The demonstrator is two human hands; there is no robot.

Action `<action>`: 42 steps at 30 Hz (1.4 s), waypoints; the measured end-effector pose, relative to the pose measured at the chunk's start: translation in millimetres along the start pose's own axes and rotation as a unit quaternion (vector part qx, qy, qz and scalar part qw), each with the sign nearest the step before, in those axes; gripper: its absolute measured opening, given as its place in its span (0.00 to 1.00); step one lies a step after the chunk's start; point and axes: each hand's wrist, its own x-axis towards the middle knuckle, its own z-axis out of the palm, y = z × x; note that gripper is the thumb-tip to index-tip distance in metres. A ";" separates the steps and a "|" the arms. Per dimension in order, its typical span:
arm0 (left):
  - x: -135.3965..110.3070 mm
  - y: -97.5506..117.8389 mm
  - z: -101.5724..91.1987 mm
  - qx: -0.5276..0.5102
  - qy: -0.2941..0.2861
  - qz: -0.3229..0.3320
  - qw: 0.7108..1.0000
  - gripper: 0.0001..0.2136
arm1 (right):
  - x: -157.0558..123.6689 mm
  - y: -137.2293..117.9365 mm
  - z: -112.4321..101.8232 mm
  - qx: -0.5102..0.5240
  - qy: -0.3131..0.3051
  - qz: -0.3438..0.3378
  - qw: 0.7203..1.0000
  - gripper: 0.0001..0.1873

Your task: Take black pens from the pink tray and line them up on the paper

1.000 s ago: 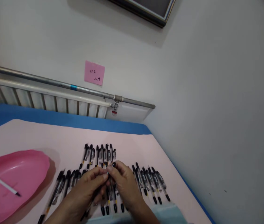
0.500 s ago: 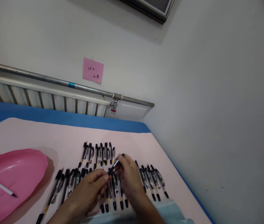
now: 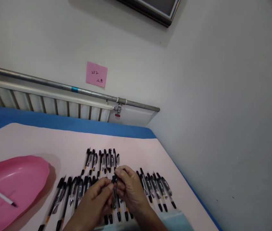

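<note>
My left hand (image 3: 94, 202) is closed, thumb and index finger pinching the black end of a pen (image 3: 114, 178). Wrapped around the same pen from the other side is my right hand (image 3: 131, 191), which hides most of it. Black-and-clear pen bodies and separate caps lie beneath and around both hands. Beyond the fingers sits a small group of pens (image 3: 99, 162); another group (image 3: 156, 189) is right of my right wrist. More pens (image 3: 65, 199) lie left of my left hand, partly covered by my forearm.
A pink tray (image 3: 35, 166) at the left holds a white stick-like piece with a dark tip (image 3: 3, 196). Light-blue material (image 3: 176, 221) lies at the near edge. Behind the pink-and-blue table are a radiator (image 3: 61, 107) and pipe (image 3: 39, 81); a wall rises at right.
My right hand has slid down and closer to my left hand, covering the clear part of the pen that showed between them. The view has shifted slightly.
</note>
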 end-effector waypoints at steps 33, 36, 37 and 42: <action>-8.2 9.9 3.2 -0.019 0.018 -0.060 0.998 0.18 | -1.4 0.8 3.0 0.027 -0.021 -0.005 0.999 0.12; -7.6 10.8 3.8 -0.010 0.026 -0.049 0.998 0.19 | -1.9 0.3 4.8 0.020 -0.020 0.000 1.000 0.13; -7.4 11.1 4.1 -0.007 0.031 -0.046 0.998 0.19 | -1.9 0.4 5.3 0.018 -0.011 -0.005 1.000 0.13; -6.2 12.1 4.2 -0.016 0.009 -0.054 0.998 0.21 | -1.0 -1.5 4.8 0.037 -0.007 -0.009 0.999 0.13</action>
